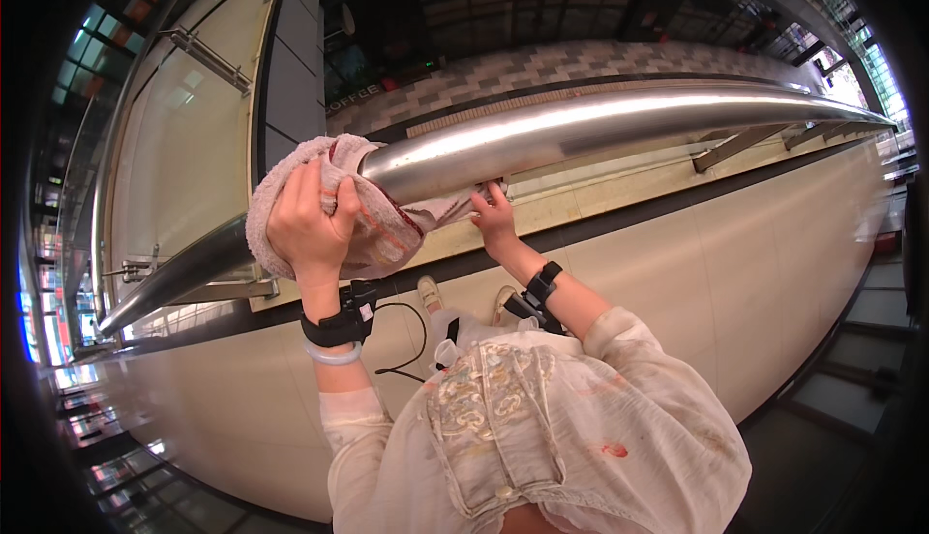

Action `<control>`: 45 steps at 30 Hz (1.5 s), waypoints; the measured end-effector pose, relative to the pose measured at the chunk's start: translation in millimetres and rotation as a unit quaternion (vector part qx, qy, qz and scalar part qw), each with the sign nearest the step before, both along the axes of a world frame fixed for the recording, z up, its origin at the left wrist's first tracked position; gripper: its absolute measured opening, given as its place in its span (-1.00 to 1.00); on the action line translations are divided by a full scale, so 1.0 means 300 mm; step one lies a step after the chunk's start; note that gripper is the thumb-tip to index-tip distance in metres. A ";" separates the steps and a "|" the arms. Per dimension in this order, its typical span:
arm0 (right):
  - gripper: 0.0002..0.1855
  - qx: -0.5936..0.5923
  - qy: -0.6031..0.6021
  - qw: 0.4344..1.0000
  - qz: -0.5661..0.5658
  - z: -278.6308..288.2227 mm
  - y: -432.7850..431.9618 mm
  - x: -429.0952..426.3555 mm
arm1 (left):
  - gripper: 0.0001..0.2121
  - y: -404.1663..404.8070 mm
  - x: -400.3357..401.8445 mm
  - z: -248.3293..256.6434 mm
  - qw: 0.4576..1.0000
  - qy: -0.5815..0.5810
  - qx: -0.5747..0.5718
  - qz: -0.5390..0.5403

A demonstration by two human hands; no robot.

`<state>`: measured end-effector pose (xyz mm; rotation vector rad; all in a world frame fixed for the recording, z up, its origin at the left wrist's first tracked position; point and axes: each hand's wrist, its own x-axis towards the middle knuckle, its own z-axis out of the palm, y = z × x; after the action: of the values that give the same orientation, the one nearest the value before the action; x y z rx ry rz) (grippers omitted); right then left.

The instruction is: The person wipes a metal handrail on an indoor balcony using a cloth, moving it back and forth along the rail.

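A pale pink terry cloth [377, 233] is draped around a thick, polished metal handrail [464, 142] in front of me. My left hand [308, 218] grips the cloth from above, its fingers curled into the fabric over the rail. Below the rail, my right hand [495, 218] pinches a narrow end of the same cloth between thumb and fingers. The stretch of rail under the cloth is hidden. Each wrist wears a black strap with a small device, and a pale bangle [332, 352] circles the left forearm.
Metal brackets [737, 148] and glass panels [185, 135] support the railing. Beyond and below lies a patterned tiled floor [580, 62]. Glossy beige tiles [653, 265] with a dark border strip are on my side. A black cable [399, 371] hangs near my left wrist.
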<state>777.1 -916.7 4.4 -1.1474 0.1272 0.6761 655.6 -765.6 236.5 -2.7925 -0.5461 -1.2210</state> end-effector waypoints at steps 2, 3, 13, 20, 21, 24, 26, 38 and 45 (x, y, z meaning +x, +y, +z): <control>-0.77 0.070 0.056 0.996 0.011 0.002 0.011 0.019 | -0.62 -0.005 -0.004 0.002 1.000 -0.001 0.003 0.001; -0.75 0.142 0.106 0.984 0.021 0.000 0.023 0.052 | -0.62 -0.001 0.006 0.000 1.000 -0.008 0.007 0.002; -0.40 0.035 0.028 0.993 -0.107 -0.041 -0.021 0.017 | -0.60 -0.024 0.002 0.009 0.998 0.032 -0.051 0.022; -0.67 0.148 0.098 0.978 -0.113 -0.016 -0.023 0.038 | -0.67 -0.147 -0.020 -0.083 0.991 -0.103 -0.055 -0.068; -0.67 0.151 0.098 0.977 -0.114 -0.007 -0.016 0.041 | -0.69 -0.203 -0.042 -0.083 0.986 -0.099 -0.079 -0.105; -0.65 0.246 0.040 0.962 -0.110 -0.028 0.000 0.051 | -0.74 -0.297 -0.091 -0.017 0.855 0.122 -0.406 -0.299; -0.75 0.242 0.053 0.962 -0.111 -0.050 0.019 0.048 | -0.78 -0.336 -0.070 0.043 0.754 0.242 -0.499 -0.353; -0.80 0.018 -0.114 0.991 -0.068 -0.129 0.031 0.080 | -0.73 -0.120 0.156 0.113 0.978 0.143 -0.148 -0.022; -0.80 0.263 0.123 0.957 -0.002 -0.093 0.020 0.144 | -0.73 -0.115 0.163 0.087 0.983 0.105 -0.151 -0.022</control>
<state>820.4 -910.5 -23.6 -0.5503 0.1492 0.7899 704.6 -799.9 262.7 -3.1482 -0.7091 -0.8977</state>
